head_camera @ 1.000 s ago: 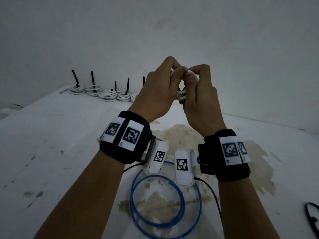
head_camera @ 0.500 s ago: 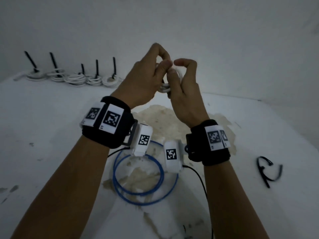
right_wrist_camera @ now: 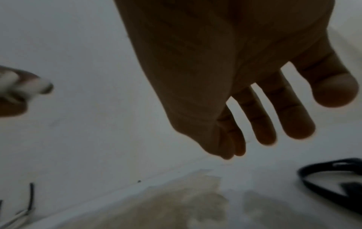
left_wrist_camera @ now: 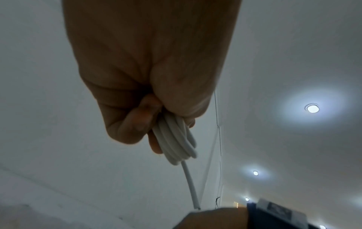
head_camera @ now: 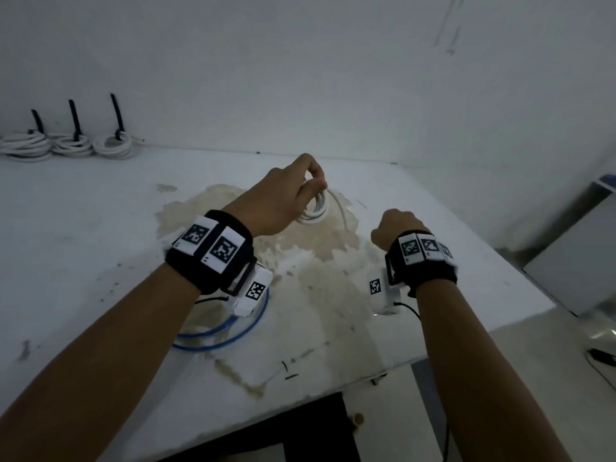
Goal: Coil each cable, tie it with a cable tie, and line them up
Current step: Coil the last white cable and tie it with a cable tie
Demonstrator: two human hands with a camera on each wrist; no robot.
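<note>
My left hand point(head_camera: 313, 183) is raised over the middle of the white table point(head_camera: 83, 248) and pinches a small white cable coil point(head_camera: 315, 211) between thumb and fingers. In the left wrist view the coil point(left_wrist_camera: 176, 139) hangs from the curled fingers point(left_wrist_camera: 133, 122), with one loose end point(left_wrist_camera: 191, 184) trailing down. My right hand point(head_camera: 396, 225) hovers to the right of the coil, apart from it. Its fingers point(right_wrist_camera: 293, 117) are straight, spread and empty. A black cable tie point(right_wrist_camera: 331, 186) lies on the table below them. A blue cable point(head_camera: 233, 331) lies looped beneath my left wrist.
Three white coils point(head_camera: 110, 146) tied with upright black ties stand in a row at the back left by the wall. A brown stain point(head_camera: 316, 261) covers the table's middle. The table's right edge point(head_camera: 520, 278) and front edge are close. A dark object point(head_camera: 601, 356) lies on the floor.
My hands have parted. The right hand let go of the coil and dropped down to the right with open fingers. The left hand lowered with the coil.
</note>
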